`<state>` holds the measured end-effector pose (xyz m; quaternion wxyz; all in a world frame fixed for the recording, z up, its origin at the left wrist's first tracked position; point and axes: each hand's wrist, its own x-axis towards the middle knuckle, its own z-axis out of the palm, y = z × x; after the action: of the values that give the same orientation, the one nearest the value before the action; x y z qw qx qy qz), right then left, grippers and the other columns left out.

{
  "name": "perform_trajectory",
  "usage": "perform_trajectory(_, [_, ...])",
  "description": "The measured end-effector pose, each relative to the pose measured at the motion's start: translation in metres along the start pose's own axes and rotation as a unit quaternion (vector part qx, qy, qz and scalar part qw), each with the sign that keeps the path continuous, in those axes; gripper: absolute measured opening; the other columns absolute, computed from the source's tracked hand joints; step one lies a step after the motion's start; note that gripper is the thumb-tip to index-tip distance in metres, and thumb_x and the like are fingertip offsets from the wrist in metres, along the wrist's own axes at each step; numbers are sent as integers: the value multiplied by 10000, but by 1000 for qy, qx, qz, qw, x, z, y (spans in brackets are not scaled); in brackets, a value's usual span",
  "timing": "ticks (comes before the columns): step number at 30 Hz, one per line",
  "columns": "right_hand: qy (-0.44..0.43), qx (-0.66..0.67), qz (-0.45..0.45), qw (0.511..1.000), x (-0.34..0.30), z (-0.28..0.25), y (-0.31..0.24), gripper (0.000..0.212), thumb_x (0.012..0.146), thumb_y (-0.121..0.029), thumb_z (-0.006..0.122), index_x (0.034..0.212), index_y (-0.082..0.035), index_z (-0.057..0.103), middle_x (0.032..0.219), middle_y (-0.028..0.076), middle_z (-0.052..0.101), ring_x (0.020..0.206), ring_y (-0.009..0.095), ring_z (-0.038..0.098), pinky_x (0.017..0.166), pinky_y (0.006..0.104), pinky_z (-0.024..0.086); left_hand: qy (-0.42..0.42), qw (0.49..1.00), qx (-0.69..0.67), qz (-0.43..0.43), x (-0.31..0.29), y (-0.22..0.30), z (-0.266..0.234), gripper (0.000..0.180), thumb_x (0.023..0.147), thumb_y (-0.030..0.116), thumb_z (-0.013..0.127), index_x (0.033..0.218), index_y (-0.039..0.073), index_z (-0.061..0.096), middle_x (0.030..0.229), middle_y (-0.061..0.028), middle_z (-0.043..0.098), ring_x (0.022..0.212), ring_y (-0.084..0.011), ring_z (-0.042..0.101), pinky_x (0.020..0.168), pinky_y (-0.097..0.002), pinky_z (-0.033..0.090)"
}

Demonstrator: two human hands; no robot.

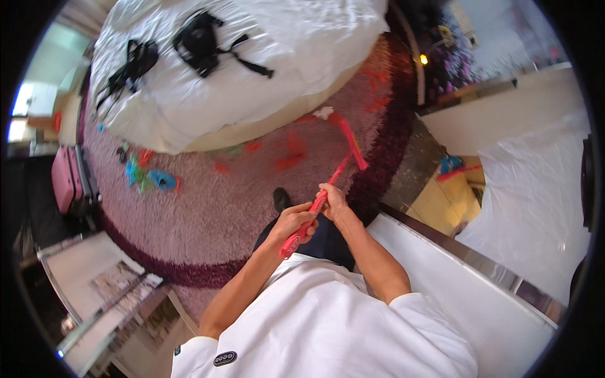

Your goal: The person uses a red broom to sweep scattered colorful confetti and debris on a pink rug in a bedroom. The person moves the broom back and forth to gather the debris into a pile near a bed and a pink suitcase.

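Note:
Both hands grip the pink-red handle of a broom, which slants away from my body over the carpet. My left hand is closed round the handle nearer its upper end. Farther down, my right hand is wrapped round it. The broom's long red head rests on or just above the carpet near the bed's edge; contact is hard to tell. A white scrap lies by the head's far end. Blurred red pieces are scattered left of it.
A round purple carpet with a dark border lies under a bed with a white cover; black straps and bags are on it. Blue and green litter sits at left, near a pink suitcase. A white cabinet stands at right.

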<state>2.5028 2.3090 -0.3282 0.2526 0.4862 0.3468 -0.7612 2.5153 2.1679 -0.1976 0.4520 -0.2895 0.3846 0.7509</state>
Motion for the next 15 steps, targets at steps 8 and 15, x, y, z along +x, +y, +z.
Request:
perform_trajectory(8, [-118,-81,117,983,-18,82,74,185,777,-245,585,659,-131,500,531,-12,507,421,134,508,371,277,436,96,995,-22,35,-85,18,-55,333,836,97,495,1150,-3,445,692,-63,515,480,-78,496,368,-175,366])
perform_trajectory(15, [-56,-98,59,992,-34,77,37,206,775,-245,583,663,-92,503,543,19,507,420,144,501,355,276,424,14,998,-36,39,-84,37,-50,409,812,96,528,1195,-12,434,706,-69,525,483,-73,492,409,-174,383])
